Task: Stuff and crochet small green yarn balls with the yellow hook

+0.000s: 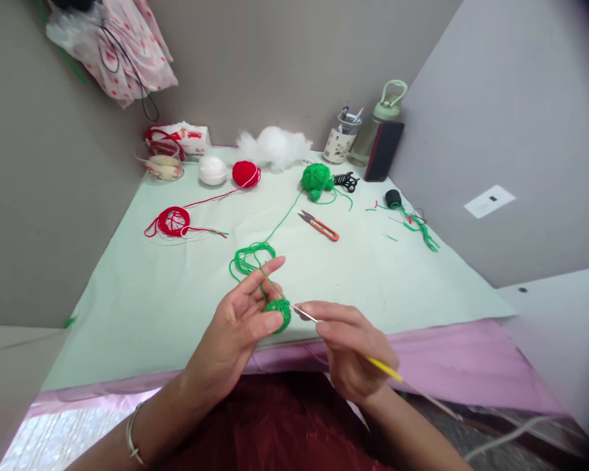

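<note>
— While I watch through the head view, the green crochet piece (278, 314) sits low and centre, above the near edge of the surface (152, 307), held up off it rather than lying on it.

— Which hand has it?

— The left hand (240, 320). I see thumb and lower fingers pinching the piece from its left side, while the index finger sticks out straight, up and to the right, with the green strand (267, 282) running by it.

— And the other?

— The right hand (356, 350) is just right of the piece, fingers pressed together around the crochet hook (307, 315). The hook's long axis runs from lower right to upper left: yellow handle out past the palm, bare metal tip at the piece's right edge. I cannot tell whether the tip is through a stitch or only touching.

— So which way does the piece lie from that hand?

— Up and to the left, just beside the fingertips, in line with the hook. The left hand is nearer, as it touches the piece directly. The right meets it only through the hook.

— Where does the strand lead?

— Back to a loose tangle of green loops (250, 256) on the surface just beyond the left hand, then in a long line to the green yarn ball (317, 176) far up the surface. I see orange-handled snips (319, 226) right of that line, well apart from both hands. The red yarn ball (246, 173) lies farther back, left of the green one.
</note>
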Available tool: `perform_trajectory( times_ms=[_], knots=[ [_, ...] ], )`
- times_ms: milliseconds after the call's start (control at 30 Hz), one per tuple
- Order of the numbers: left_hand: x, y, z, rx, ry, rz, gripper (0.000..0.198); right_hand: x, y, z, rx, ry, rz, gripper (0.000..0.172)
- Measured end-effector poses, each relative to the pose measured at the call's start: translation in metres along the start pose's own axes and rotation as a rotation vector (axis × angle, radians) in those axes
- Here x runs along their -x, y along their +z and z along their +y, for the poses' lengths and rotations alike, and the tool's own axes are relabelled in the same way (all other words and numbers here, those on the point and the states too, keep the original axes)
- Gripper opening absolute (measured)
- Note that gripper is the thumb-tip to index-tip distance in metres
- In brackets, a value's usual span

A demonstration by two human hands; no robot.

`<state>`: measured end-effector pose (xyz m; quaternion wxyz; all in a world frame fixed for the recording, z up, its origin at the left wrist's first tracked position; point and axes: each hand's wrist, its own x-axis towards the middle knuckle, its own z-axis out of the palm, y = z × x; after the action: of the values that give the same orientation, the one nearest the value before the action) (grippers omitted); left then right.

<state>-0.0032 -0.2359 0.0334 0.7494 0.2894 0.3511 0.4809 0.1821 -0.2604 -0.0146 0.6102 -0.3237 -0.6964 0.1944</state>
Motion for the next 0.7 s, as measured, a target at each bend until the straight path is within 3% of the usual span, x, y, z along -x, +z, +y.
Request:
perform_trajectory(
  times_ms=[100, 333, 433, 700],
  knots=[
    [-0.003, -0.003, 0.003, 0.008, -0.031, -0.016, 0.058, -0.01, 0.002, -0.006, -0.218, 0.102, 0.088, 0.027],
    [-0.01, -0.008, 0.009, 0.038, -0.145, -0.071, 0.047, -0.036, -0.004, -0.008, -0.499, 0.44, 0.096, 0.012],
    [-0.012, -0.009, 0.007, 0.068, -0.163, -0.128, 0.044, -0.042, -0.007, -0.008, -0.533, 0.55, 0.075, 0.016],
    [-0.011, -0.006, 0.004, 0.089, -0.203, -0.262, 0.041, -0.044, -0.008, -0.006, -0.523, 0.454, 0.021, 0.011]
  ],
)
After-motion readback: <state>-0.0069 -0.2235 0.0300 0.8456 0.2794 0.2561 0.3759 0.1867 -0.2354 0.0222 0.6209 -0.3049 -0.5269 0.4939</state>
